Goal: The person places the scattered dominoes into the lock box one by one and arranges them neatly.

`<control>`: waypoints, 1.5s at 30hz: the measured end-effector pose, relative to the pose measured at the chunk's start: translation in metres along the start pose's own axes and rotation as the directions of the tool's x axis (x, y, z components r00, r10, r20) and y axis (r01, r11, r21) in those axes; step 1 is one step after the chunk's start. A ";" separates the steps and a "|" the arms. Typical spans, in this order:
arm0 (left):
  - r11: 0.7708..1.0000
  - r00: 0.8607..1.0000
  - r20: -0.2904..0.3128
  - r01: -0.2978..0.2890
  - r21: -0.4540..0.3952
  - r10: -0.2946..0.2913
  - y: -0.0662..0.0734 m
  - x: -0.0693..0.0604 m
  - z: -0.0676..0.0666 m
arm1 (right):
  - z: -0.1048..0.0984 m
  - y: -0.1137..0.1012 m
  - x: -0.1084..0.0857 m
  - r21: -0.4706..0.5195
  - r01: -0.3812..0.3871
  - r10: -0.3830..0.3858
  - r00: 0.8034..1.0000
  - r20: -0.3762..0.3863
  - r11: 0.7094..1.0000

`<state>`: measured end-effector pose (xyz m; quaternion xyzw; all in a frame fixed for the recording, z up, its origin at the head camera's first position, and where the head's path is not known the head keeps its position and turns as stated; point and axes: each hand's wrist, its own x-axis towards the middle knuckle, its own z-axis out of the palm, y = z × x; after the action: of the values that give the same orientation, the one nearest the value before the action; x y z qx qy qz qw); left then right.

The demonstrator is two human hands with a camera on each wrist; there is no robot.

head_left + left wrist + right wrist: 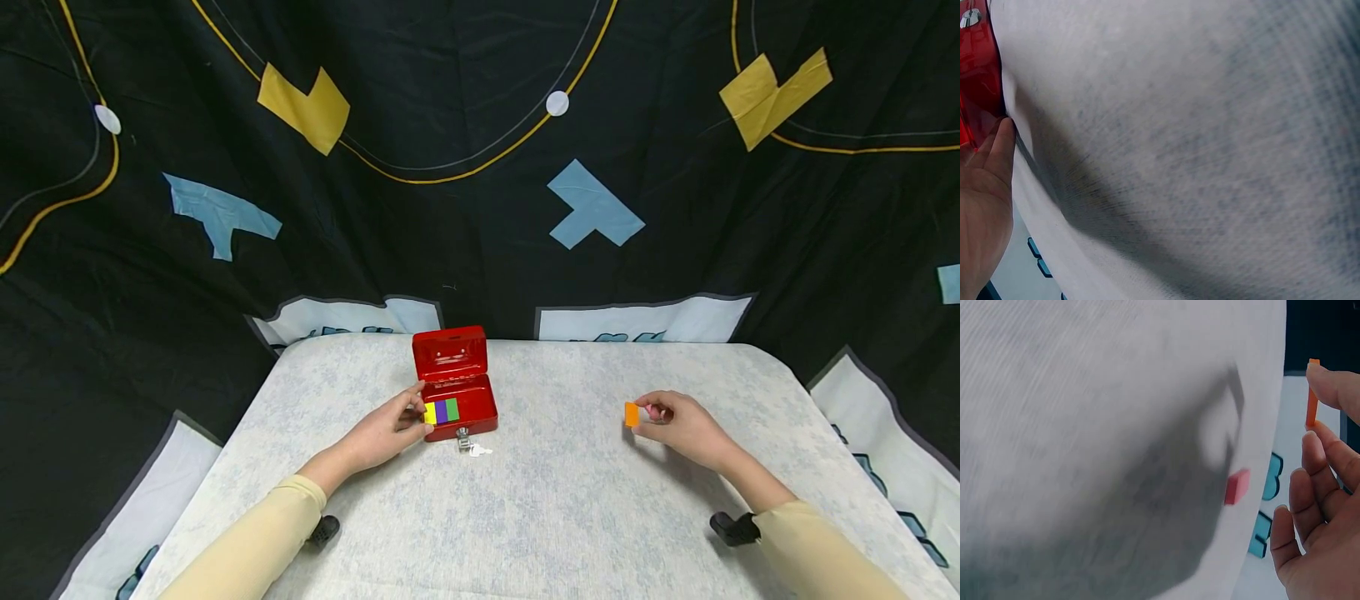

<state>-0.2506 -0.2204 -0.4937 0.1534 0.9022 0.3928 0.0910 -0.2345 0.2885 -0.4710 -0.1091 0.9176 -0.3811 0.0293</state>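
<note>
A red metal cash box [480, 406] stands on the table with its lid [450, 354] raised. Inside, along its left part, lie a yellow block [430, 414], a purple block [442, 411] and a green block [452, 409]. My left hand [393, 429] touches the box's left side, its fingers extended in the left wrist view. Off to the right, my right hand [686, 427] pinches a thin orange block [632, 414] between thumb and index finger, above the table. A pink block [1237, 486] lies on the cloth beneath that hand, partly hidden by it in the head view.
A small padlock [463, 440] hangs at the box's front, with keys [480, 450] on the cloth beside it. The table [555, 500] has a pale mottled cover. A black curtain [480, 250] with taped shapes hangs behind it.
</note>
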 end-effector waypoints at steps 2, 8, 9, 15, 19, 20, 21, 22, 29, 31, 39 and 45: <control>1.000 1.000 0.002 -0.003 -0.003 0.003 0.000 0.000 0.000 | 0.003 -0.003 0.003 -0.004 0.006 -0.006 1.000 0.004 1.000; 0.999 0.999 0.005 -0.034 0.000 0.034 0.000 0.000 0.000 | 0.011 -0.014 0.010 0.001 0.007 -0.007 1.000 0.014 1.000; 0.999 0.999 0.005 -0.037 0.002 0.037 0.000 0.000 0.000 | 0.012 -0.015 0.012 0.001 0.009 -0.009 1.000 0.016 1.000; 0.999 0.999 0.003 -0.032 0.012 0.032 0.001 0.000 -0.001 | 0.020 -0.024 0.018 0.003 0.034 -0.034 0.999 0.034 0.999; 1.000 1.000 0.004 -0.014 0.013 0.014 0.001 0.000 0.000 | 0.026 -0.031 0.022 -0.007 0.054 -0.053 0.998 0.035 0.999; 1.000 1.000 0.005 -0.014 0.013 0.014 0.001 0.000 0.000 | 0.027 -0.032 0.023 -0.009 0.057 -0.057 0.998 0.036 0.998; 1.000 1.000 0.005 -0.015 0.012 0.015 0.001 0.000 0.000 | 0.028 -0.033 0.024 -0.010 0.061 -0.060 0.998 0.036 0.998; 1.000 1.000 0.006 -0.011 0.011 0.011 0.001 0.000 -0.001 | 0.030 -0.035 0.026 -0.011 0.064 -0.064 0.997 0.038 0.998; 1.000 1.000 0.010 -0.023 -0.002 0.023 0.001 -0.001 -0.001 | 0.037 -0.047 0.032 0.003 0.099 -0.099 0.993 0.064 0.995; 1.000 1.000 0.010 -0.025 -0.005 0.025 0.001 -0.001 -0.001 | 0.040 -0.051 0.033 0.008 0.096 -0.097 0.993 0.063 0.995; 0.999 0.999 0.010 -0.035 -0.012 0.035 0.001 -0.002 0.000 | 0.051 -0.061 0.041 0.014 0.116 -0.117 0.989 0.087 0.993; 1.000 1.000 0.010 -0.025 -0.007 0.025 0.001 -0.002 0.000 | 0.059 -0.071 0.046 0.031 0.128 -0.130 0.987 0.093 0.991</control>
<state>-0.2479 -0.2201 -0.4928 0.1662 0.8984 0.3963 0.0910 -0.2587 0.1888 -0.4618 -0.1858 0.9014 -0.3880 0.0494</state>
